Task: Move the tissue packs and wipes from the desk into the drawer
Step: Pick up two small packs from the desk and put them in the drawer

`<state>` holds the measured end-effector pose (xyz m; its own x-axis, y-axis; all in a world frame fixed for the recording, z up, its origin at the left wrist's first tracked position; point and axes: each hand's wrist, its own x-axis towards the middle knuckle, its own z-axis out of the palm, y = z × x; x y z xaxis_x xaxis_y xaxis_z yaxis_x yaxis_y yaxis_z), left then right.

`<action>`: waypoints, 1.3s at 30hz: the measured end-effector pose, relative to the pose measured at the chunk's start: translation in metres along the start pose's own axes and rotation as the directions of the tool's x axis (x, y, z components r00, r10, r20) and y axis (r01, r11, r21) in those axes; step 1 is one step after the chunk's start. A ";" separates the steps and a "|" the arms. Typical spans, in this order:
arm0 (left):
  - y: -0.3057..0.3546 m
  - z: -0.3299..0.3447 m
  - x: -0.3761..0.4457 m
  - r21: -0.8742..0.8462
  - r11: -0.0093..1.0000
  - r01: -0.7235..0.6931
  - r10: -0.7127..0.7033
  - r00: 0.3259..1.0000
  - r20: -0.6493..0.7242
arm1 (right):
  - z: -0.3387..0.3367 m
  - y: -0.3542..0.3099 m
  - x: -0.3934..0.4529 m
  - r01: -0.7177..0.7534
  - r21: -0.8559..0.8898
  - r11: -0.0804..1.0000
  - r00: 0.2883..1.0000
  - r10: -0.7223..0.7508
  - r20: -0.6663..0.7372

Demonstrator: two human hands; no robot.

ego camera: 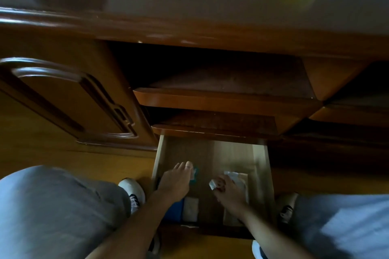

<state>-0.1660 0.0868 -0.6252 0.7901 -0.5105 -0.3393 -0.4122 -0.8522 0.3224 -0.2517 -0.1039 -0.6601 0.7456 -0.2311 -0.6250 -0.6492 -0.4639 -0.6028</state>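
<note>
Both our hands are down in the open drawer (261, 160) under the desk (189, 25).

Our left hand (175, 181) lies with fingers straight on a teal pack (194, 172); our right hand (228, 192) pinches a small white pack (212, 184), with a pale wipes pack (239, 177) just beyond it. A white pack (190, 209) beside a blue one (174, 210) lies by the drawer front.

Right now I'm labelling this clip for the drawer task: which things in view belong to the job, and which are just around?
Job:
open drawer
teal pack under left hand
small pack in right hand
white pack

Around:
cabinet door
shelves
shoe
</note>
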 end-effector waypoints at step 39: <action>-0.072 0.020 -0.009 0.069 0.995 0.074 -0.063 0.987 -0.151 | 0.029 -0.043 0.069 0.030 0.365 0.931 1.000 -0.025 -0.019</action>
<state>-0.1524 0.1502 -0.6632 0.8740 -0.4324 -0.2217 -0.3826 -0.8936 0.2346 -0.1769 -0.0757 -0.6919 0.7645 -0.2353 -0.6001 -0.6363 -0.1268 -0.7609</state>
